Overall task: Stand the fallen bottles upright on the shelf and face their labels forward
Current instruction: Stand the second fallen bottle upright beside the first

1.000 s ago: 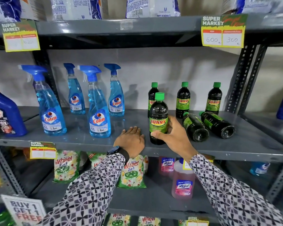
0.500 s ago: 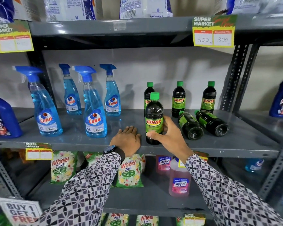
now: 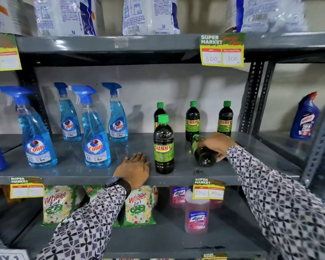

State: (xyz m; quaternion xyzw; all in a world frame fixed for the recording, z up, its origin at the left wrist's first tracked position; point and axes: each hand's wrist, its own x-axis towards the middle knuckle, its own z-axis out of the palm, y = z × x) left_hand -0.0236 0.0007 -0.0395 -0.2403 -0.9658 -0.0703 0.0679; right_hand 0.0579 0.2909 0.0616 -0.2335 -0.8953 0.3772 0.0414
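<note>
On the grey middle shelf (image 3: 94, 174) a dark Sunny bottle with a green cap (image 3: 163, 145) stands upright near the front edge, label forward. Behind it stand three more upright Sunny bottles: one partly hidden (image 3: 159, 114), one in the middle (image 3: 192, 121), one at the right (image 3: 225, 119). A fallen Sunny bottle (image 3: 203, 152) lies on its side with its base toward me. My right hand (image 3: 219, 145) is closed over this lying bottle. A second fallen bottle, seen earlier to its right, is hidden by my hand and sleeve. My left hand (image 3: 134, 168) rests flat on the shelf, left of the front bottle.
Several blue Colin spray bottles (image 3: 96, 128) stand on the left of the same shelf. A price tag (image 3: 222, 50) hangs from the shelf above. Wheel detergent packs (image 3: 137, 205) and pink Lizol bottles (image 3: 196, 214) fill the shelf below. A blue cleaner bottle (image 3: 304, 117) stands in the right bay.
My right hand let go of the upright front bottle and moved right onto the lying bottle. The left hand stayed flat on the shelf. The view shifted upward.
</note>
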